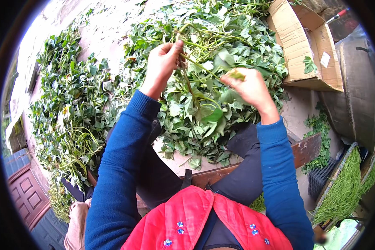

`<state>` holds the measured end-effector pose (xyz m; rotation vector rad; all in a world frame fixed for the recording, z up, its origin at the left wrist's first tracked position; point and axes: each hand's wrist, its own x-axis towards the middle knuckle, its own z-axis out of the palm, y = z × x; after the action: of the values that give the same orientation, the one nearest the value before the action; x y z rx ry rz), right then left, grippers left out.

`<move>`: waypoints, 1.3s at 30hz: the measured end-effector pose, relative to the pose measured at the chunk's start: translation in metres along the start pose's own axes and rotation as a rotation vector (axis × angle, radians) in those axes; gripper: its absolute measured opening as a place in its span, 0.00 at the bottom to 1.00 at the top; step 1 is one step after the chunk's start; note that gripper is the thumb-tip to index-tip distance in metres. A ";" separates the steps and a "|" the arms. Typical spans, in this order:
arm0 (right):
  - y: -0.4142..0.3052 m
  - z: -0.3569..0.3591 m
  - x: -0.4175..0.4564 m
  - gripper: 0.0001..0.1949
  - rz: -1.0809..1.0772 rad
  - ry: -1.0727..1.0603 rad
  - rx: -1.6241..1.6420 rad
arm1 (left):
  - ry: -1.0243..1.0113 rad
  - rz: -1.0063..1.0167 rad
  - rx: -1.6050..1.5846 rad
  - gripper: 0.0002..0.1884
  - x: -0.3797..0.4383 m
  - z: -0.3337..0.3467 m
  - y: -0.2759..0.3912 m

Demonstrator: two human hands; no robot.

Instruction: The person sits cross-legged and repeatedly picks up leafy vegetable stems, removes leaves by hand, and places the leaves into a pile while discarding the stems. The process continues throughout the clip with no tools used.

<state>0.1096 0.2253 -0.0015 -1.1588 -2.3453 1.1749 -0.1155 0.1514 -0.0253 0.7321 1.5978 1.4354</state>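
My left hand grips a leafy green vine between thumb and fingers, above a large heap of lobed green leaves and stems. To its right, my right hand pinches the same vine's other stretch, with a yellowish-green leaf or stalk at the fingertips, partly blurred. Between the hands the stem runs taut and slants down to the right. Below my left hand hang more stems and large leaves over the heap.
An open cardboard box lies at the upper right. Another leafy heap spreads at left, near a person's sleeve. Cut green stems fill a container beside a dark plastic crate. A wooden bench is beneath me.
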 end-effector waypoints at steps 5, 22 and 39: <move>0.018 0.007 -0.003 0.12 -0.041 0.005 -0.177 | 0.050 -0.037 -0.186 0.14 0.008 -0.005 0.004; 0.041 -0.030 0.015 0.11 0.051 0.666 -0.075 | -0.338 -0.044 -0.296 0.06 -0.001 -0.006 0.006; -0.020 0.010 -0.003 0.06 -0.028 -0.042 0.185 | -0.040 0.189 0.463 0.07 0.015 0.002 -0.022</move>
<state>0.0956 0.2106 0.0079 -1.0443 -2.2194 1.3858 -0.1182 0.1621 -0.0498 1.1963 1.8938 1.1755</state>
